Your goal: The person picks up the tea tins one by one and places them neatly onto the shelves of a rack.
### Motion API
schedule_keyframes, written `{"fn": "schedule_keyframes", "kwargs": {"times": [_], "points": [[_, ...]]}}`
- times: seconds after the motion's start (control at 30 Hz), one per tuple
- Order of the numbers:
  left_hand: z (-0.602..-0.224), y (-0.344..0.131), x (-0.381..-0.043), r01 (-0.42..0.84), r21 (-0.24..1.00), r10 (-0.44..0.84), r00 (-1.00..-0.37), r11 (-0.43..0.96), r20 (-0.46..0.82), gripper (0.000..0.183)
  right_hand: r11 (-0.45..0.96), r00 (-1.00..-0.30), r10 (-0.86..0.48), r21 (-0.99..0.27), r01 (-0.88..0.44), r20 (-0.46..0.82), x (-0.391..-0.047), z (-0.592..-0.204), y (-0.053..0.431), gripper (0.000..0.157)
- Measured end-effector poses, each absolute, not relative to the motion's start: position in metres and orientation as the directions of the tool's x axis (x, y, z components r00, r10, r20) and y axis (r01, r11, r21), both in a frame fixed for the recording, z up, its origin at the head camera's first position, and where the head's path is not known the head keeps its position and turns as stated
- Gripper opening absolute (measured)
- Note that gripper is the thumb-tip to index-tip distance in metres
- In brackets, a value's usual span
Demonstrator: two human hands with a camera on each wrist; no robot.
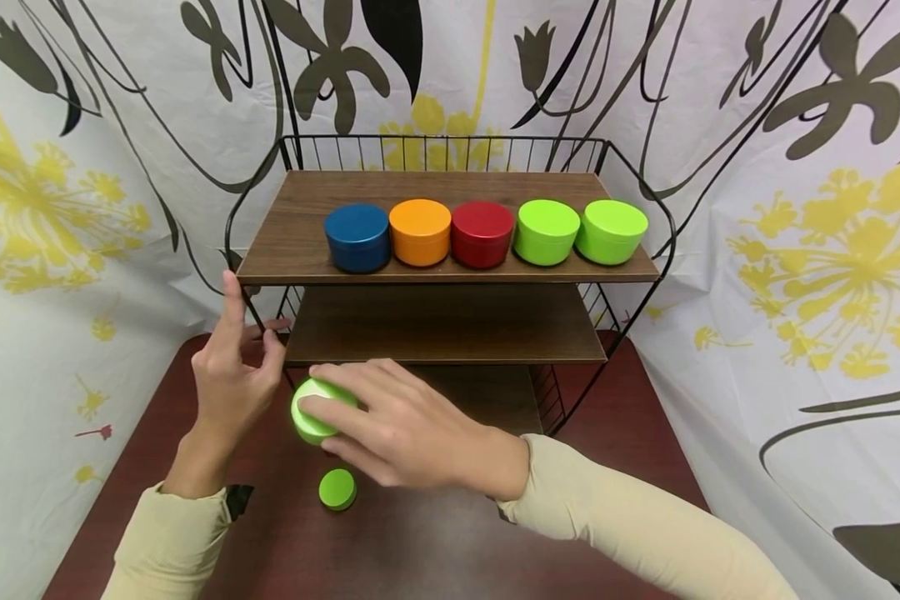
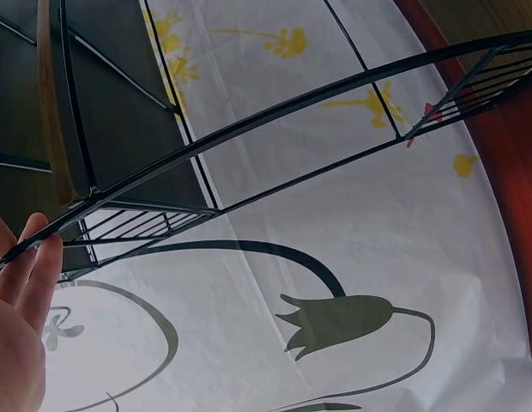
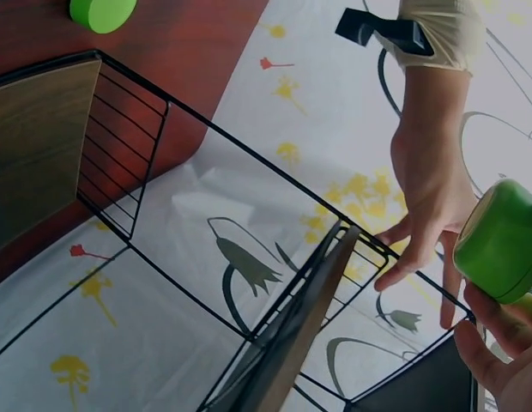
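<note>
My left hand [image 1: 228, 383] grips the black wire frame at the left front of a tiered shelf rack [image 1: 450, 325], its fingers around the wire in the left wrist view. My right hand [image 1: 412, 425] holds a round light-green lidded container [image 3: 499, 245] in front of the lower shelves, fingers spread over it. Another green container [image 1: 337, 489] sits on the table below. Along the top board's front stand a blue container [image 1: 357, 239], an orange container [image 1: 420, 233], a red container [image 1: 482, 235] and two light-green containers [image 1: 612, 233], side by side.
The rack has brown wood-look boards and a low wire rail [image 1: 450, 152] at the back. It stands on a dark red table [image 1: 630, 483]. A white curtain [image 1: 720, 208] with a plant print hangs behind and at both sides.
</note>
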State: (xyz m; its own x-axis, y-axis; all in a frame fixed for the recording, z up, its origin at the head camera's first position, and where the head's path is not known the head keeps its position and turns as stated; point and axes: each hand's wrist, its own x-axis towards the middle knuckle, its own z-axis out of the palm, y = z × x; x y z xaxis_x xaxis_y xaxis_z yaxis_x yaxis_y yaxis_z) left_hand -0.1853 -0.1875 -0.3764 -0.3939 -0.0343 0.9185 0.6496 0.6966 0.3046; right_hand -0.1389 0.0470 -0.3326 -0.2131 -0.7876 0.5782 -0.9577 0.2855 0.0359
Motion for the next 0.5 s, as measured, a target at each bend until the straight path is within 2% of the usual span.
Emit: {"fn": "schedule_keyframes", "kwargs": {"times": [0.3, 0.5], "points": [[-0.377, -0.188, -0.186, 0.657, 0.305, -0.031, -0.394, 0.690, 0.919, 0.076, 0.267, -0.171, -0.775, 0.070, -0.961, 0.608, -0.144, -0.317, 0.043, 0.037], [-0.378, -0.189, -0.186, 0.662, 0.304, -0.027, -0.394, 0.685, 0.919, 0.078, 0.276, -0.169, -0.777, 0.086, -0.957, 0.606, -0.146, -0.305, 0.040, 0.037]]}}
